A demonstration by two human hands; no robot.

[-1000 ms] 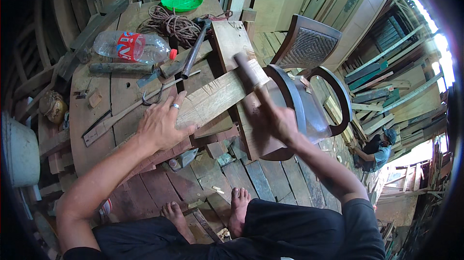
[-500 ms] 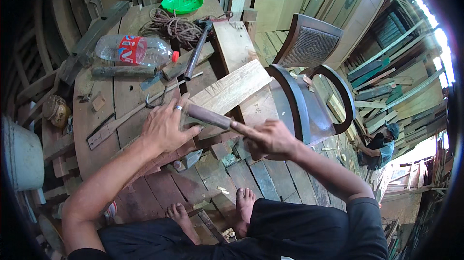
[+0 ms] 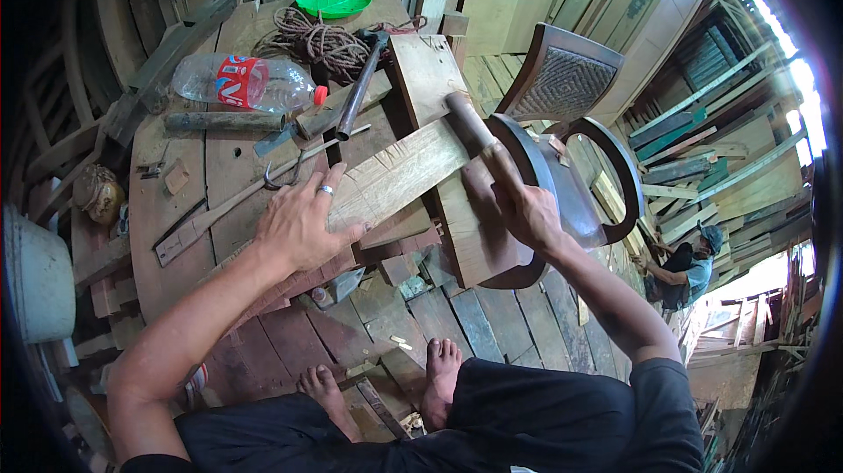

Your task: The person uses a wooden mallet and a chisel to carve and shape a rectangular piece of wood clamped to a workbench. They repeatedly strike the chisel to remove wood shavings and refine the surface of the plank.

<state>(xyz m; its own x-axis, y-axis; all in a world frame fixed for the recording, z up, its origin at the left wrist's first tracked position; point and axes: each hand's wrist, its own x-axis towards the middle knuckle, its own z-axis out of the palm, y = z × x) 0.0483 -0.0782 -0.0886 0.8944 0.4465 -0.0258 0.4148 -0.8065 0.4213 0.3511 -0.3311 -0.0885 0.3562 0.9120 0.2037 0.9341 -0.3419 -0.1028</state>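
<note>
My right hand (image 3: 532,216) is closed round the handle of a wooden mallet (image 3: 471,124) with a dark, rounded head. The mallet head lies over the far right end of a pale wooden board (image 3: 399,173); whether it touches the board I cannot tell. My left hand (image 3: 301,214), a ring on one finger, grips the board's near left end, with fingers at one edge and thumb at the other. That board slants across a wider plank (image 3: 426,78) on the worktable. Thin dark lines mark its upper face. Left of my left hand lie a flat wooden stick (image 3: 211,216) and a curved metal hook (image 3: 274,179).
On the wooden worktable (image 3: 180,253) are a plastic bottle (image 3: 250,84), a coiled rope (image 3: 316,43), a green basket (image 3: 334,0) and a hammer (image 3: 362,91). A chair (image 3: 562,73) stands at the right. Further right a person (image 3: 689,267) crouches near stacked timber.
My right hand has swung the mallet away from my left hand, rightward and up to the board's far end. My left hand stays on the board, nearly in place.
</note>
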